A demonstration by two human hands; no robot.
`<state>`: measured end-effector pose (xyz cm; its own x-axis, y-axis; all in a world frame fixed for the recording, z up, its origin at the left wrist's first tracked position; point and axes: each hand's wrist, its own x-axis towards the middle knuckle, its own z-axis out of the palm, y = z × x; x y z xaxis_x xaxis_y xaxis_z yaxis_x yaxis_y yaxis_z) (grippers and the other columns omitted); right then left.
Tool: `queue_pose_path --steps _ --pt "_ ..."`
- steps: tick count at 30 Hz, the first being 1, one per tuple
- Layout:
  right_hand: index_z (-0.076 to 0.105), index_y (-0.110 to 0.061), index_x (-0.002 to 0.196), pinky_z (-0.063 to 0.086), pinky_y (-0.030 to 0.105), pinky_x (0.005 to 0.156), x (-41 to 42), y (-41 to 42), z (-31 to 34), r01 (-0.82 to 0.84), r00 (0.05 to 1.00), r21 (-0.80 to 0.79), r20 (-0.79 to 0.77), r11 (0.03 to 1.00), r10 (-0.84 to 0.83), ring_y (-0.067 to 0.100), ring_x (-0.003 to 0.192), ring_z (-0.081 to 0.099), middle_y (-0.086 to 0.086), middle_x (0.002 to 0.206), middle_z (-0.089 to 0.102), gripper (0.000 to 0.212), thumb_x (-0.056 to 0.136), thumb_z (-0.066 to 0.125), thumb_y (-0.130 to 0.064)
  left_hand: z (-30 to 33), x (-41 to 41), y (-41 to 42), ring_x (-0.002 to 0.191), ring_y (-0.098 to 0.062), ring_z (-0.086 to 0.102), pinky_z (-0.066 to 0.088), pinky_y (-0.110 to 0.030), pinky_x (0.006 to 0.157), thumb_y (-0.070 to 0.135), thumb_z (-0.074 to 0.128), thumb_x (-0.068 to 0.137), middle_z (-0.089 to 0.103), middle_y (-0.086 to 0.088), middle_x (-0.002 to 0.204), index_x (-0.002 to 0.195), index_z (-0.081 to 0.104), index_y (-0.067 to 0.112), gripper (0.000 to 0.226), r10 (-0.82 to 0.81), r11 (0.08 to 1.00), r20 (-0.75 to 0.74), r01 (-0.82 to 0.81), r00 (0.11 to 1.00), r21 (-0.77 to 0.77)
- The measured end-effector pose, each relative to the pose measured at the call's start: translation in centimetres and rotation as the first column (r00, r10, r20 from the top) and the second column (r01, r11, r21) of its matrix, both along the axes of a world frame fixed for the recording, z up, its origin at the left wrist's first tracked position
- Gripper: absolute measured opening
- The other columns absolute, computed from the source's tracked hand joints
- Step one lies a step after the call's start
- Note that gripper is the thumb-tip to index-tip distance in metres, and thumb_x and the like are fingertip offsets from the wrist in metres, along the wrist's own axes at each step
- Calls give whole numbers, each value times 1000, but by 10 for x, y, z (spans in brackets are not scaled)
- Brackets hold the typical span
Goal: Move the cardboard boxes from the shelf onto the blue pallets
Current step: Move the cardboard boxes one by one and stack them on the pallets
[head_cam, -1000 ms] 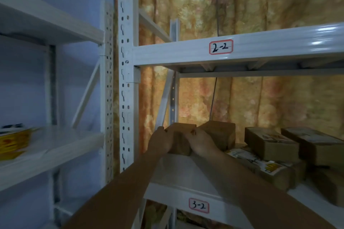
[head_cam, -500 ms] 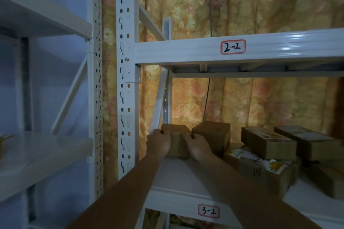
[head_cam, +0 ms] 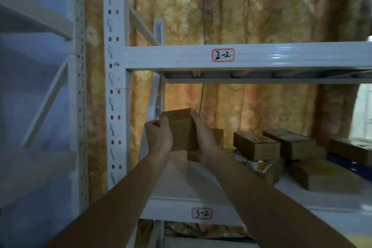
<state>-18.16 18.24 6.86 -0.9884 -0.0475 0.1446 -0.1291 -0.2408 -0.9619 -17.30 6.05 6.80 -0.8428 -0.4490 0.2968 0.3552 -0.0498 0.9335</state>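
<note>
Lifted off the shelf [head_cam: 181, 185], box [head_cam: 182, 129] sits between both hands' grip.

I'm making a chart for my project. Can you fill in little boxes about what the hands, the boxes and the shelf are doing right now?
held box: small cardboard box, lifted above the shelf
left hand: left hand grips its left side
right hand: right hand grips its right side
shelf: white shelf, label 3-2
boxes left: several cardboard boxes on the right
pallets: not in view
</note>
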Motion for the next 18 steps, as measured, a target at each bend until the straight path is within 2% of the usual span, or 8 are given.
queue_pose_path --steps 2,4,6,8,10,12,15,18 --pt "66 -27 125 59 45 89 7 7 6 -27 1000 25 -6 999 28 26 104 71 7 111 76 73 70 71 -75 3 6 9 89 -21 64 54 -36 70 42 51 99 63 -7 107 122 49 18 33 -21 1000 -56 20 998 -17" --pt "67 -26 123 61 40 81 15 18 13 23 999 68 -43 997 -20 26 101 71 8 110 75 58 78 69 -64 7 10 19 90 -20 64 50 -34 66 45 53 95 65 -8 112 123 55 20 37 -67 998 -88 66 994 -14" --pt "65 -28 123 61 41 81 25 34 18 80 992 107 -103 991 -69 26 100 70 9 111 74 51 81 66 -58 12 16 33 95 -23 67 50 -32 66 51 55 89 69 -7 115 130 61 24 49 -149 988 -66 151 987 23" --pt "65 -27 125 61 37 74 37 52 22 132 982 119 -154 984 -113 25 98 70 9 111 73 48 85 63 -53 16 23 49 92 -26 69 51 -31 64 48 59 90 73 -8 108 124 69 25 42 -235 967 -47 238 971 89" --pt "66 -24 124 56 32 67 50 76 26 192 967 126 -192 973 -166 25 96 70 9 111 73 44 89 61 -49 19 32 69 93 -32 71 59 -39 72 49 64 85 75 -12 105 114 74 25 39 -351 925 -23 350 936 149" --pt "66 -24 124 58 35 71 66 103 29 247 954 139 -207 959 -215 26 99 70 9 111 73 45 87 61 -50 21 42 94 97 -37 72 61 -53 82 51 67 75 76 -16 108 112 75 25 45 -458 877 -8 453 889 161" --pt "68 -26 118 60 46 89 94 151 25 337 933 151 -185 929 -309 30 101 71 10 112 73 51 76 63 -56 22 60 142 88 -35 71 62 -52 70 46 64 84 74 -16 101 103 72 25 30 -539 835 -2 535 842 128" --pt "68 -27 116 58 44 91 133 207 17 414 906 151 -166 898 -390 30 103 70 11 113 73 46 80 59 -55 17 90 201 94 -35 72 61 -56 82 60 57 87 74 -13 105 111 70 33 38 -602 798 22 601 798 52"
